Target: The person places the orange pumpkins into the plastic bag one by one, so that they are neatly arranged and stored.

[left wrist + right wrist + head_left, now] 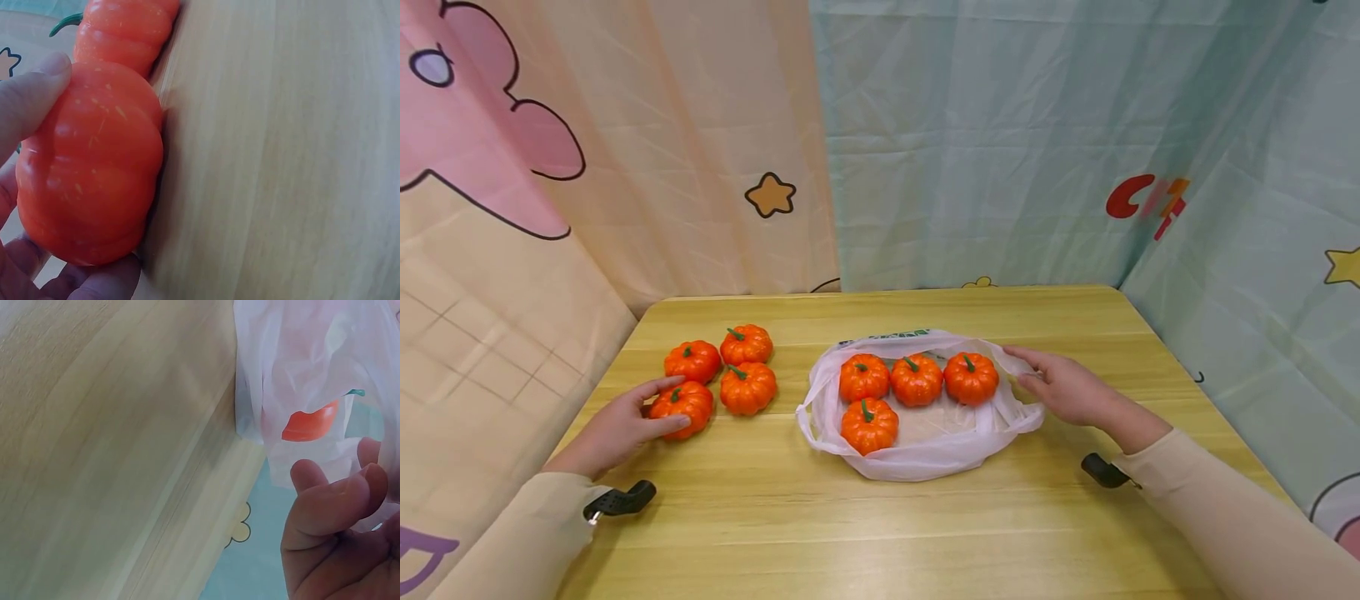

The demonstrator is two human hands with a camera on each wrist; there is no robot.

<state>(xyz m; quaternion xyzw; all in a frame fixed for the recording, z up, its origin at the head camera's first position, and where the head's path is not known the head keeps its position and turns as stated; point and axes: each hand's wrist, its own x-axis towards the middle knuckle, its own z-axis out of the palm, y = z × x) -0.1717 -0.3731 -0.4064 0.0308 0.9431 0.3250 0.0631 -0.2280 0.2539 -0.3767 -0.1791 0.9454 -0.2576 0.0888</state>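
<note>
My left hand point(617, 423) curls its thumb and fingers round a small orange pumpkin point(683, 408) at the left of the table. In the left wrist view this pumpkin point(94, 169) sits close against the wood, its stem mostly hidden. Three more pumpkins with green stems cluster just beyond it, one being the nearest pumpkin point(748, 389). A white plastic bag point(917, 468) lies spread open mid-table with several pumpkins inside, such as the front one point(869, 427). My right hand point(1070, 389) pinches the bag's right edge; the right wrist view shows thumb and fingers point(331, 503) at the thin plastic.
The wooden table point(850, 542) has its far edge along a printed fabric curtain point(1015, 150). Fabric also hangs on the left and right sides. Black wrist mounts point(621, 498) stick out from both sleeves, low over the table.
</note>
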